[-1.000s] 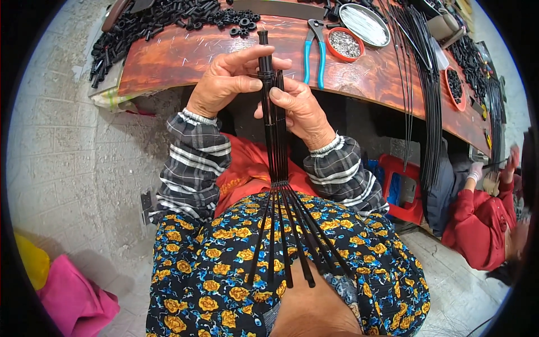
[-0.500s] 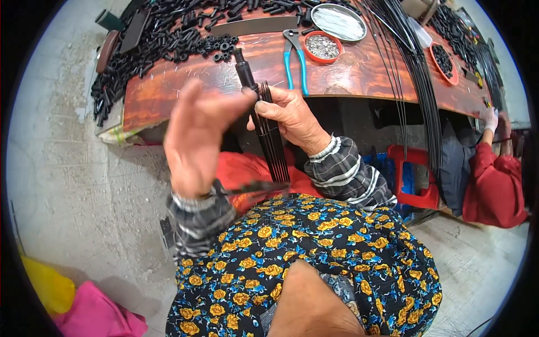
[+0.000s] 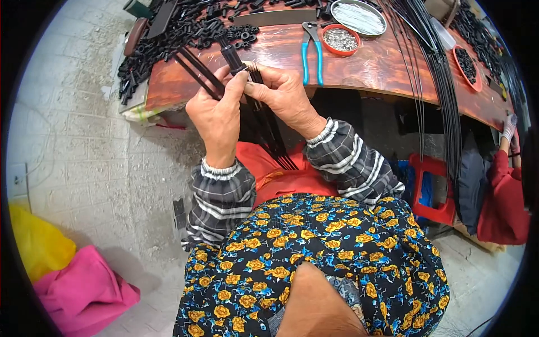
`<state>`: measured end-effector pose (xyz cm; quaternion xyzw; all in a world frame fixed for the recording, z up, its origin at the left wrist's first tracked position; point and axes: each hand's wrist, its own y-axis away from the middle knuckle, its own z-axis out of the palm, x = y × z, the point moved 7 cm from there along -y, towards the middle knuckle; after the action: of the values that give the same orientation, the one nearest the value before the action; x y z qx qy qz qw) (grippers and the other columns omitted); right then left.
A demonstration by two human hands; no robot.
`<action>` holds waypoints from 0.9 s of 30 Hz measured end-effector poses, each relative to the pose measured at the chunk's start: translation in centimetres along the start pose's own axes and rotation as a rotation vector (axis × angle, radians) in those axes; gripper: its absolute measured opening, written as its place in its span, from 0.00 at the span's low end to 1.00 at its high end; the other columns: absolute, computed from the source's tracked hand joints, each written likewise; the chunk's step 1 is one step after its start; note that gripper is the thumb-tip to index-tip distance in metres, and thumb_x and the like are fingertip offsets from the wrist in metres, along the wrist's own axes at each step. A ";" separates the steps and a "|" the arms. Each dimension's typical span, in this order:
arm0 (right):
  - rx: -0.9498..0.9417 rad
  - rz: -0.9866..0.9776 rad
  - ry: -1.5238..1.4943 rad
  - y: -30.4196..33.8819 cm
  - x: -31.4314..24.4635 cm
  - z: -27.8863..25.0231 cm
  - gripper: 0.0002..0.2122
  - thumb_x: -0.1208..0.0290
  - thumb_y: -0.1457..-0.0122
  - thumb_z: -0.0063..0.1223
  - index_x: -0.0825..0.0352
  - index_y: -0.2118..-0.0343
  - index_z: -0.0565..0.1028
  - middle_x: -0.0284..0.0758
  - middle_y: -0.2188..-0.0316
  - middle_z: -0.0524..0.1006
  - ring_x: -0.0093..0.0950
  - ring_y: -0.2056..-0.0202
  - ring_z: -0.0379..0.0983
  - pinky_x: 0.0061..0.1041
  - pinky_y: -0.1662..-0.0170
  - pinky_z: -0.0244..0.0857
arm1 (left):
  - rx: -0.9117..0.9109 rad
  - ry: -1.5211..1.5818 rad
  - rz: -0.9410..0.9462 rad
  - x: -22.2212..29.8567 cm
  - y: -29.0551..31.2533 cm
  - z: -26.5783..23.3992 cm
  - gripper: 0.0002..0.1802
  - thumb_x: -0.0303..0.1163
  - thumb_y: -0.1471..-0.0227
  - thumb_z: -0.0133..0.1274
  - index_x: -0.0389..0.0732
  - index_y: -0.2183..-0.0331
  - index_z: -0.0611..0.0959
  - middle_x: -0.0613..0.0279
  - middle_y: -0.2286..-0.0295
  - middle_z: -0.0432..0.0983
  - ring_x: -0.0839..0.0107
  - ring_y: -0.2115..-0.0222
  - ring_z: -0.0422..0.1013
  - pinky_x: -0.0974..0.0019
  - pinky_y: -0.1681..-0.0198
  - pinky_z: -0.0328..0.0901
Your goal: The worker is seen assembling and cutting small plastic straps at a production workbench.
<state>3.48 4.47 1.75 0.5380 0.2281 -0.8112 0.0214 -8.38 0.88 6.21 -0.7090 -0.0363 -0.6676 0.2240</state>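
Note:
Both of my hands meet at a black ribbed tube (image 3: 231, 57) with thin black umbrella ribs (image 3: 276, 147) hanging from it towards my lap. My right hand (image 3: 291, 100) is closed around the ribs just below the tube, thumb pointing left. My left hand (image 3: 218, 121) is closed too. Several black rods (image 3: 195, 72) pass through its fingers and stick out up and to the left. Its thumb and fingertips press at the lower end of the tube beside my right thumb. Whatever small part lies between the fingertips is hidden.
Blue-handled pliers (image 3: 312, 55), a red bowl (image 3: 341, 54) of small metal pieces and a round tin (image 3: 359, 33) of thin white sticks lie on the wooden table (image 3: 370, 70). Black plastic parts (image 3: 193, 33) heap at the left. Long black rods (image 3: 443, 123) overhang the right edge; a co-worker's red sleeve (image 3: 499, 196) is beyond.
My left hand, blurred and open before, has come to the tube and closed, now with rods sticking up from it. The view has shifted slightly, moving the table things rightward.

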 end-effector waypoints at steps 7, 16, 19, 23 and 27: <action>0.072 -0.012 -0.018 1.3 -1.4 0.7 0.18 0.78 0.46 0.57 0.74 0.52 0.73 0.26 0.68 0.77 0.12 0.67 0.68 0.15 0.65 0.67 | 0.073 0.094 0.049 0.7 1.3 0.6 0.11 0.23 0.53 0.60 0.29 0.64 0.82 0.67 0.74 0.76 0.82 0.74 0.70 0.79 0.71 0.64; 0.101 0.173 0.007 2.4 -0.2 -1.3 0.09 0.69 0.50 0.65 0.69 0.72 0.78 0.23 0.79 0.73 0.10 0.77 0.65 0.10 0.77 0.56 | 0.040 0.425 -0.152 -1.6 0.6 0.2 0.12 0.19 0.53 0.58 0.28 0.63 0.79 0.59 0.70 0.78 0.74 0.71 0.74 0.74 0.64 0.68; 0.136 -0.050 0.094 1.8 -0.6 -1.5 0.09 0.68 0.50 0.66 0.67 0.78 0.78 0.22 0.81 0.72 0.10 0.80 0.63 0.10 0.80 0.54 | -0.028 0.492 -0.204 -1.7 0.6 0.8 0.11 0.19 0.52 0.57 0.29 0.63 0.78 0.56 0.69 0.78 0.71 0.69 0.75 0.72 0.62 0.68; 0.137 -0.169 0.023 1.3 -1.2 -1.8 0.10 0.67 0.50 0.65 0.66 0.81 0.77 0.21 0.83 0.70 0.09 0.83 0.60 0.11 0.82 0.50 | -0.102 0.560 -0.253 -2.0 0.6 1.3 0.10 0.21 0.50 0.55 0.29 0.63 0.78 0.54 0.69 0.78 0.68 0.67 0.75 0.69 0.58 0.68; 0.034 0.167 -0.019 1.6 -0.1 -2.2 0.11 0.64 0.48 0.64 0.65 0.79 0.78 0.22 0.83 0.69 0.11 0.85 0.59 0.12 0.83 0.50 | -0.113 0.571 -0.271 -2.4 0.5 1.1 0.11 0.21 0.50 0.54 0.30 0.62 0.77 0.55 0.68 0.78 0.67 0.66 0.75 0.68 0.57 0.67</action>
<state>5.83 3.87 0.61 0.5475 0.1683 -0.8156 0.0820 -7.43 1.40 3.71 -0.4929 -0.0289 -0.8645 0.0945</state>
